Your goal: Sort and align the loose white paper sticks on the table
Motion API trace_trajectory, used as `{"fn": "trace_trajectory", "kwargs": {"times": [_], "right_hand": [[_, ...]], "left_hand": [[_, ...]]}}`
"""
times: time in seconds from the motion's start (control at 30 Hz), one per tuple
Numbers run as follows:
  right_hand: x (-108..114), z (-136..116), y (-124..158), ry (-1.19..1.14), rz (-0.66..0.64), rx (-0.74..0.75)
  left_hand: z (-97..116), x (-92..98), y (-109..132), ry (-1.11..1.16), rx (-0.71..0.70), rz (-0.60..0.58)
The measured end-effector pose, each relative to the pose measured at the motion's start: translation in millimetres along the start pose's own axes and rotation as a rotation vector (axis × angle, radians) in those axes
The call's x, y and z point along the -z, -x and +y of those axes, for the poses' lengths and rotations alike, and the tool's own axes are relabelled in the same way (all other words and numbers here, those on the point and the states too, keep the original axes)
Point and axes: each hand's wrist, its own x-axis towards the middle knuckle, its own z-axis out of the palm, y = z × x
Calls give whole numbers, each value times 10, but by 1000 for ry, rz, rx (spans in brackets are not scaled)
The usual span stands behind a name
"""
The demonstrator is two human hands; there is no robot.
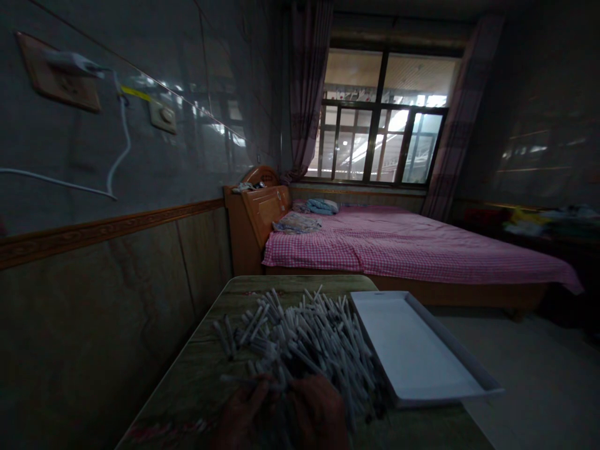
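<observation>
A large loose pile of slender whitish sticks [323,331], pen-like and some with dark ends, lies on the table in front of me; the dim light hides their exact kind. My left hand [244,409] is at the pile's near edge, thumb and fingers closed on one slender whitish stick [234,379] that points left. Close beside it on the right, my right hand [319,406] has its fingers curled and pressed together at the near sticks. Shadow and blur hide what is in them. A shallow white tray [417,350] sits right of the pile, overhanging the table's right side.
The green marbled table [187,369] has a rounded far corner. Beyond it stands a bed [403,244] with a pink checked cover and a wooden headboard [255,212]. A tiled wall [140,300] runs along the left, with a plugged-in charger [75,64] and white cable.
</observation>
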Motion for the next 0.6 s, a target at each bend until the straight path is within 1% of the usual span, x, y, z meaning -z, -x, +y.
{"fn": "trace_trajectory", "kwargs": {"times": [0.1,0.17,0.23,0.3,0.37,0.47,0.53,0.6], "right_hand": [[-8,26,37,-23,-57,-97],[-18,45,74,-23,-100,-201],[-29,61,108,-11,-116,-282],[-34,69,124,-10,-118,-308],[-30,63,111,-14,-107,-279],[-6,23,44,29,-43,-132],[13,-9,-8,66,12,-38],[26,-26,-36,66,37,-18]], "left_hand": [[26,3,11,74,-20,-51],[45,2,27,82,-32,-68],[51,1,38,64,-38,-75],[46,4,37,45,-44,-75],[36,10,27,40,-37,-77],[25,16,13,41,6,-97],[21,12,15,63,7,-103],[20,5,27,92,-12,-84]]}}
